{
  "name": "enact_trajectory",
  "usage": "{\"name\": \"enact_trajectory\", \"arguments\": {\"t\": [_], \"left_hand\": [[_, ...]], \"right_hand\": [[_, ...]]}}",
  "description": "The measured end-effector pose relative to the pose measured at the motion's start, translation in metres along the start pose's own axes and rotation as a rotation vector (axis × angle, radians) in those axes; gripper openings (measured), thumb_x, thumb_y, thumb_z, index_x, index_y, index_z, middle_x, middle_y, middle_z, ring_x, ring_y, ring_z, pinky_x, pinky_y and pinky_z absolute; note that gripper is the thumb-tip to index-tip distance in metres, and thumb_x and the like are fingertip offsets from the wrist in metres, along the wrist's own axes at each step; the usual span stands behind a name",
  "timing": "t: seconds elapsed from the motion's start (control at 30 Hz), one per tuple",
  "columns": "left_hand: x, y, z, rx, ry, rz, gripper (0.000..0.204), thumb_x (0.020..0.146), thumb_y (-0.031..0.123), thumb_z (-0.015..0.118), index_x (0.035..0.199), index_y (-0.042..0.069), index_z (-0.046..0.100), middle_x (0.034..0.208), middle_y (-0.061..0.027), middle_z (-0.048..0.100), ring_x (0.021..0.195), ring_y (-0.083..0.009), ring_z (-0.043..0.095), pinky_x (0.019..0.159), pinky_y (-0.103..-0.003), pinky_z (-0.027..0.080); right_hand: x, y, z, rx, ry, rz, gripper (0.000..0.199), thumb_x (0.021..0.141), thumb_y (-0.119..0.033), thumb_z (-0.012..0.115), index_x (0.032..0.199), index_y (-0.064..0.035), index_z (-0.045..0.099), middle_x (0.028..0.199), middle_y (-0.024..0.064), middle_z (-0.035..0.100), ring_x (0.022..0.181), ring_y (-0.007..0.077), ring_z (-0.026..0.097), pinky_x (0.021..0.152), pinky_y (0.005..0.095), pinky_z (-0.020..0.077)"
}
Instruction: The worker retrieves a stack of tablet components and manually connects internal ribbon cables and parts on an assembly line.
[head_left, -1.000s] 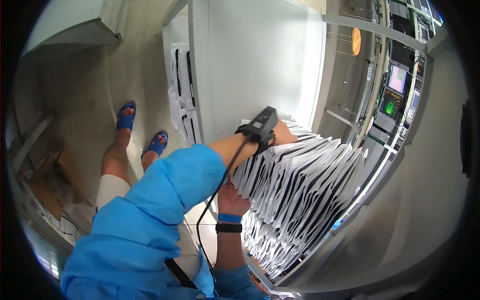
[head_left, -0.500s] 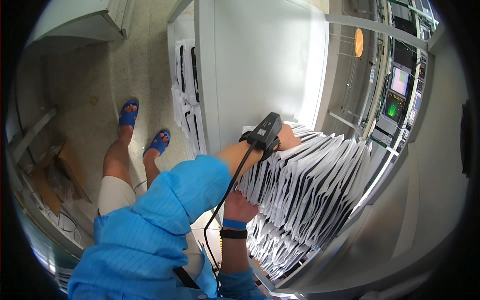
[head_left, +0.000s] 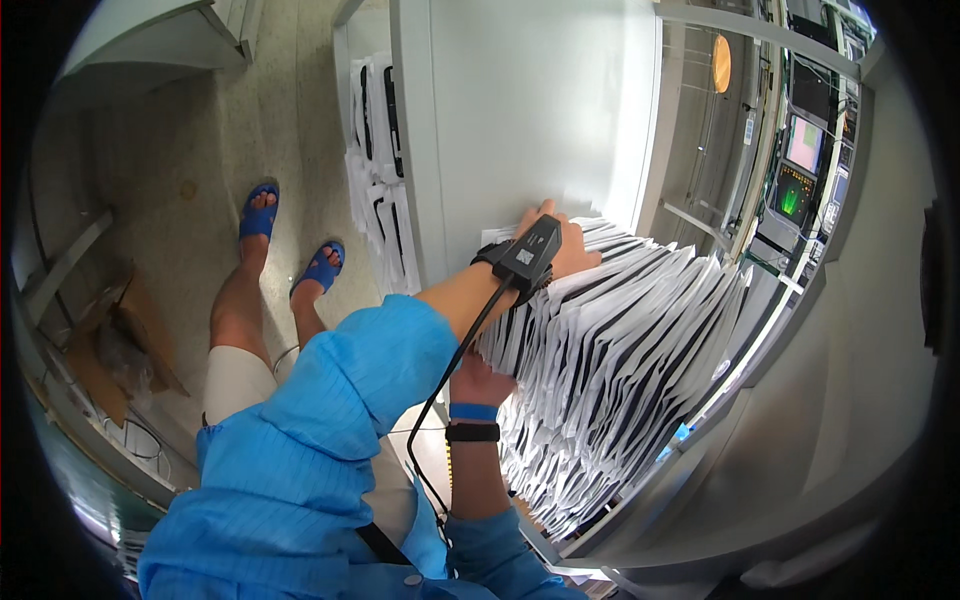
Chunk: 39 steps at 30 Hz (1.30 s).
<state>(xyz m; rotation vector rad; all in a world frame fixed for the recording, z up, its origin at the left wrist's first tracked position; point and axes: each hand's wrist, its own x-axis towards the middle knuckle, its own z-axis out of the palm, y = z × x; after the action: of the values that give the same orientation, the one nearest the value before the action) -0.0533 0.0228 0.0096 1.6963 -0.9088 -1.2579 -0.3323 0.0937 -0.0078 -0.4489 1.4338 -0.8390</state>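
While a black wrist device (head_left: 527,256) hides part of it, left hand (head_left: 560,243) lies flat, fingers together, atop stacked white packets (head_left: 620,370). Right hand (head_left: 480,380) presses the stack's side; finger state unclear. White cabinet (head_left: 520,110) stands beside, speckled floor (head_left: 180,150) below.

Materials check, around the paper stack

I see matt white paper w/ black print in the stack of packets (head_left: 620,370); above it a smooth matt white panel (head_left: 530,110), prob. painted metal. Left of stack: blue woven cloth sleeve (head_left: 370,370), matt black plastic wrist device (head_left: 528,257), rough speckled floor (head_left: 260,110).
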Motion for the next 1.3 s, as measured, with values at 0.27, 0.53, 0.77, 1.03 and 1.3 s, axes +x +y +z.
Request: {"name": "enact_trajectory", "arguments": {"t": [0.27, 0.53, 0.77, 1.03, 1.3], "left_hand": [[-0.030, -0.022, -0.006, -0.244, -0.088, 0.285, 0.061, 0.104, 0.049, 0.038, 0.137, 0.002, 0.059, 0.145, -0.0261, 0.052, 0.135, -0.0388, 0.049, 0.115, -0.043, 0.037], [-0.039, -0.025, 0.033, -0.200, 0.208, 0.370, 0.059, 0.101, 0.052, 0.043, 0.131, 0.005, 0.064, 0.132, -0.0232, 0.062, 0.128, -0.0381, 0.054, 0.110, -0.046, 0.041], [-0.041, -0.026, 0.023, -0.186, 0.138, 0.306, 0.050, 0.105, 0.043, 0.045, 0.139, 0.009, 0.060, 0.144, -0.0190, 0.056, 0.138, -0.0384, 0.046, 0.116, -0.046, 0.035], [-0.055, -0.011, 0.007, -0.136, 0.570, 0.358, 0.034, 0.094, 0.016, 0.058, 0.124, 0.001, 0.064, 0.131, -0.0212, 0.063, 0.124, -0.0409, 0.056, 0.112, -0.048, 0.040], [-0.169, 0.141, -0.022, 0.019, 0.920, 0.915, 0.033, 0.084, 0.022, 0.055, 0.097, -0.005, 0.070, 0.109, -0.0225, 0.067, 0.122, -0.0373, 0.056, 0.117, -0.050, 0.036]], "right_hand": [[-0.055, -0.018, 0.048, 0.153, 0.136, 0.147, 0.055, 0.104, -0.045, 0.042, 0.122, 0.0044, 0.060, 0.121, 0.0178, 0.062, 0.125, 0.0355, 0.054, 0.114, 0.0493, 0.0421], [-0.075, -0.019, 0.047, 0.040, -0.008, 0.125, 0.081, 0.104, -0.065, 0.019, 0.137, 0.0071, 0.038, 0.145, 0.0144, 0.041, 0.143, 0.0343, 0.037, 0.124, 0.0592, 0.0221], [-0.084, -0.017, 0.069, -0.041, 0.097, 0.145, 0.077, 0.104, -0.064, 0.026, 0.143, 0.0019, 0.038, 0.136, 0.0129, 0.050, 0.137, 0.0314, 0.043, 0.120, 0.0551, 0.0311], [-0.127, 0.003, 0.041, -0.215, 0.049, 0.320, 0.079, 0.105, -0.063, 0.031, 0.154, -0.0012, 0.030, 0.145, 0.0172, 0.046, 0.137, 0.0313, 0.043, 0.120, 0.0513, 0.0338], [-0.194, -0.032, -0.023, -0.670, -0.505, 0.475, 0.057, 0.109, -0.036, 0.040, 0.156, -0.0054, 0.030, 0.159, 0.0159, 0.037, 0.144, 0.0259, 0.039, 0.121, 0.0418, 0.0306]]}}
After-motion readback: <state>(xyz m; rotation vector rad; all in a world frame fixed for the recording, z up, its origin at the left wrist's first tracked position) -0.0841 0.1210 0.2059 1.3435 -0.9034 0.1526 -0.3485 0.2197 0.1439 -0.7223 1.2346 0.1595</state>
